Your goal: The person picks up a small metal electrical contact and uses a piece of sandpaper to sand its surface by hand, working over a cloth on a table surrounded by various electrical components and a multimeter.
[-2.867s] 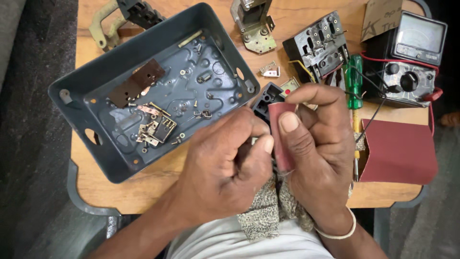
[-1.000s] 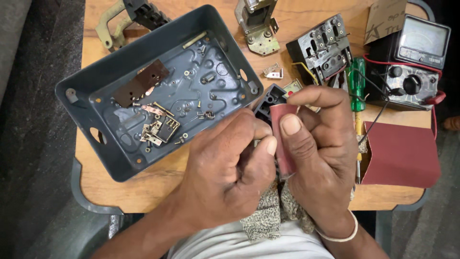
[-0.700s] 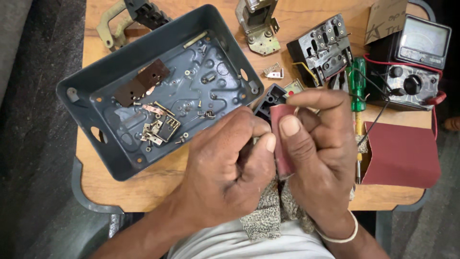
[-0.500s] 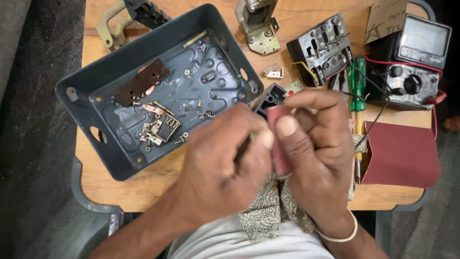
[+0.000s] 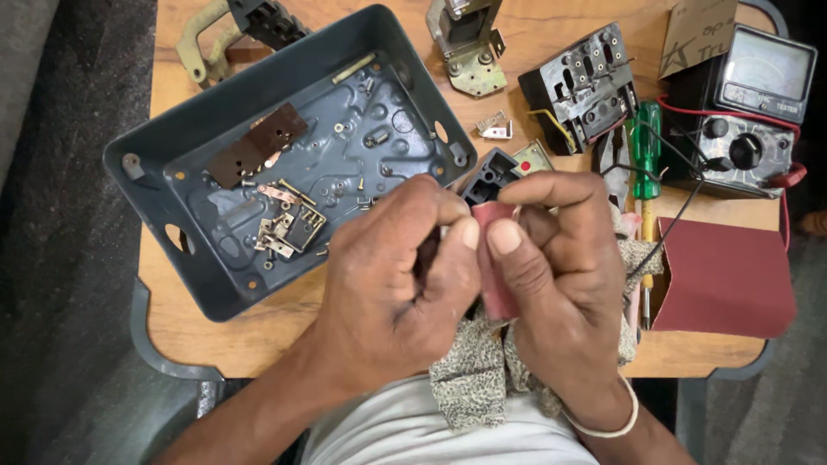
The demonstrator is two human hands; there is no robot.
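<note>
My right hand [image 5: 560, 275] pinches a folded strip of red sandpaper [image 5: 493, 274] between thumb and fingers. My left hand [image 5: 396, 284] is closed around a small part that its fingers hide, and presses it against the sandpaper. Both hands meet above the near edge of the wooden table [image 5: 198, 331]. A grey knitted cloth [image 5: 469, 383] hangs below them over my lap. A small black plastic block [image 5: 487, 176] sits just beyond my fingertips.
A dark grey metal box [image 5: 215, 284] with brass contacts and screws lies at the left. A red sandpaper sheet [image 5: 724, 280], a green screwdriver [image 5: 646, 151], an analogue meter [image 5: 745, 108] with leads, a black switch block [image 5: 586, 86] and metal brackets [image 5: 469, 52] lie around.
My hands stay pressed together; the thumbs shift slightly as the sandpaper rubs against the hidden part. The view has drifted a little.
</note>
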